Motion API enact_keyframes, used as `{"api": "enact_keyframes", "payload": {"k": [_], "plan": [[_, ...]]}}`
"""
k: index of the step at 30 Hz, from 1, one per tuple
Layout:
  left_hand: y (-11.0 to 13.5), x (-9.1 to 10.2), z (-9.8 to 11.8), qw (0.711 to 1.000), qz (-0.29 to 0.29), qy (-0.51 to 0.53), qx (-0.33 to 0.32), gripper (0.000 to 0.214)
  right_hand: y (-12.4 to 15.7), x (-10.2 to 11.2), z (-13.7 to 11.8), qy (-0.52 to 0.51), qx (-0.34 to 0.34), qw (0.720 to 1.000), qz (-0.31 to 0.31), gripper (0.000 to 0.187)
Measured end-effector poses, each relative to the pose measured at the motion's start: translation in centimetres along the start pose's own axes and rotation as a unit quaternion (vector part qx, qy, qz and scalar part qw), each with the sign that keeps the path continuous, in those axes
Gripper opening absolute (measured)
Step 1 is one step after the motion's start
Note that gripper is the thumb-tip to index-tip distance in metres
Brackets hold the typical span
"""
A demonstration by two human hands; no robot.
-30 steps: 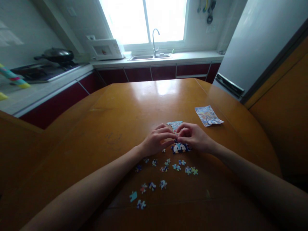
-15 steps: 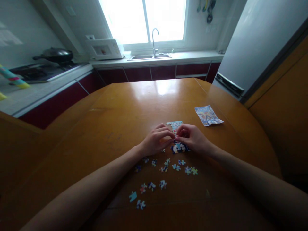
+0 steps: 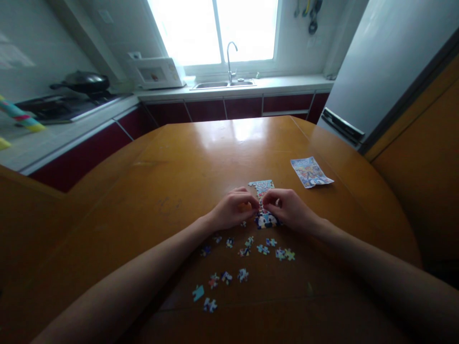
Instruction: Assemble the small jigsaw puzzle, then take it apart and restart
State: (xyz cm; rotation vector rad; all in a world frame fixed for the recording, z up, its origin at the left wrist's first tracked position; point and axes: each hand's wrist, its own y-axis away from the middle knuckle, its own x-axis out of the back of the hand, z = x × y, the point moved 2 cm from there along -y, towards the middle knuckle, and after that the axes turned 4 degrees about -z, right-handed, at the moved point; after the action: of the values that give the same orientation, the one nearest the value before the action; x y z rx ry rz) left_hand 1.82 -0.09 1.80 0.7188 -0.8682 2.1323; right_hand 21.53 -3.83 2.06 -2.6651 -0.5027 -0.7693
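A partly joined jigsaw puzzle [image 3: 266,185] lies flat on the table, its middle partly hidden by my fingers. A blue and white face shows at its near end. From the left, my left hand [image 3: 234,209] pinches at the puzzle's left edge, thumb and fingers closed. Opposite it, my right hand [image 3: 289,210] is closed too, its thumb and fingertips pinched on the right part of the puzzle. Closer to me, several loose jigsaw pieces [image 3: 243,275] are scattered, among them a plain light blue piece [image 3: 198,293] and a yellow-green piece [image 3: 289,254].
A creased printed picture sheet [image 3: 310,172] rests right of the puzzle on the wooden table [image 3: 201,162]. Behind are a sink [image 3: 211,85], a white microwave [image 3: 158,73] and a stove with a dark pan [image 3: 86,82]. A fridge [image 3: 373,67] stands at right.
My right hand has lowered slightly and its fingers are drawn in closer. My left fingertips have shifted a little left, so more of the puzzle's middle shows between the hands.
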Motion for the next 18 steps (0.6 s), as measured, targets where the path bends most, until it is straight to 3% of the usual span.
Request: {"api": "enact_keyframes", "payload": {"k": [3, 12, 18], "plan": [[0.0, 0.0, 0.0, 1.0, -0.012, 0.0, 0.005, 0.007, 0.1, 0.9, -0.2, 0.053, -0.001, 0.998, -0.014, 0.016], [0.0, -0.1, 0.1, 1.0, -0.014, -0.01, 0.013, 0.006, 1.6, 1.1, -2.4, 0.17, 0.012, 0.972, -0.162, 0.027], [-0.1, -0.1, 0.0, 0.999, -0.029, -0.019, -0.011, 0.009, 1.6, 0.7, -2.1, 0.193, 0.014, 0.966, -0.173, 0.028]]}}
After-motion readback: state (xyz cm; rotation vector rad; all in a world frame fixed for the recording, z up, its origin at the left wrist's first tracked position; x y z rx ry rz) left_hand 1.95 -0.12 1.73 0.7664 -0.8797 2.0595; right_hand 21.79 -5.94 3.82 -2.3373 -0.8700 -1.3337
